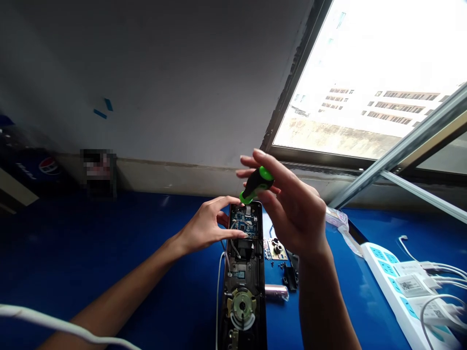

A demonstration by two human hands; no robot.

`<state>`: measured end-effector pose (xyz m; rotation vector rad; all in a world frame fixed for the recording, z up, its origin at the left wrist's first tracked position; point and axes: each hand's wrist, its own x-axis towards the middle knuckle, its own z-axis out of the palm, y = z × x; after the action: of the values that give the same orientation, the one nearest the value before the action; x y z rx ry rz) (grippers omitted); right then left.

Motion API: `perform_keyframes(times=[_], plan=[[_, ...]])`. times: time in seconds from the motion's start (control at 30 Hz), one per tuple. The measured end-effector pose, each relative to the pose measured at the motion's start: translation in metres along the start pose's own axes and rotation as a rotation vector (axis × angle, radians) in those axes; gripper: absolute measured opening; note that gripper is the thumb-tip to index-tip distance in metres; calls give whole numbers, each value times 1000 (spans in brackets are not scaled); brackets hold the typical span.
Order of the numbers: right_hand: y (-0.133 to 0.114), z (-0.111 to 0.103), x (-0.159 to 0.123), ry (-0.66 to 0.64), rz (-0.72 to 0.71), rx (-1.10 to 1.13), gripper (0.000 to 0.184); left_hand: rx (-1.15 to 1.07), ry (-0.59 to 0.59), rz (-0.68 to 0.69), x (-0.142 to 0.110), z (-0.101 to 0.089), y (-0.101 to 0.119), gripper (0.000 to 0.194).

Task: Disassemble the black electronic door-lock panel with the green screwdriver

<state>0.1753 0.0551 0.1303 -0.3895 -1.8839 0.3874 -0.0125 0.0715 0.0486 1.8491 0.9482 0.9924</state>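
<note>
One screwdriver (251, 190) pinched in right hand (297, 209), pointing down-left; left hand (207, 223) gripping casing (252, 276) (long axis fore-and-aft)

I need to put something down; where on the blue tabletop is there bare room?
Widest: the blue tabletop between the wall and the left forearm. A smaller patch lies between the right forearm and the white power strip. Crowded: just right of the open housing, with a circuit board, small dark bits and a pink cylinder.

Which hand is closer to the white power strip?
Right. The right hand hovers left of the power strip; the left hand is farther left, on the open housing.
</note>
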Motion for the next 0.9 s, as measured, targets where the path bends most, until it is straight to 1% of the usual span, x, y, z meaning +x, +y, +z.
perform_keyframes(times=[0.03, 0.13, 0.17, 0.23, 0.3, 0.37, 0.4, 0.43, 0.5, 0.57, 0.6, 0.63, 0.7, 0.77, 0.8, 0.9], plan=[[0, 1, 0, 18, -10, -13, 54, 1, 1, 3, 0, 0, 0, 66], [3, 2, 0, 153, -61, -150, 48, 21, 9, 4, 0, 0, 0, 66], [4, 2, 0, 175, -61, -190, 48, 25, 11, 4, 0, 0, 0, 67], [4, 2, 0, 141, -33, -200, 47, 21, 10, 9, 1, 1, 0, 68], [2, 1, 0, 31, 14, -115, 52, 13, 11, 17, 1, 1, -1, 68], [0, 1, -1, -41, 40, -32, 58, 16, 15, 23, 1, 1, -1, 65], [-1, 1, -1, -44, 40, -27, 58, 21, 17, 25, 1, 1, -1, 64], [-1, 0, -2, -20, 29, -53, 57, 27, 19, 27, 1, 1, -1, 62], [1, 0, -2, 67, -13, -165, 50, 43, 23, 25, 1, 0, -1, 62], [3, 0, -2, 114, -26, -238, 46, 52, 31, 32, 1, 0, -2, 64], [3, 0, -2, 104, -9, -222, 46, 50, 34, 39, 1, 0, -2, 65], [3, 0, -1, 66, 21, -171, 47, 47, 37, 46, 1, 0, -3, 66], [3, -1, -2, -44, 81, -34, 52, 39, 38, 59, 2, 1, -2, 65], [2, -1, -2, -113, 93, 32, 55, 43, 30, 54, 2, 1, -1, 62], [2, 0, -3, -120, 81, 28, 56, 48, 27, 49, 2, 2, -1, 60], [2, 2, -4, -81, 27, -46, 54, 53, 28, 39, 1, 2, 1, 58]])
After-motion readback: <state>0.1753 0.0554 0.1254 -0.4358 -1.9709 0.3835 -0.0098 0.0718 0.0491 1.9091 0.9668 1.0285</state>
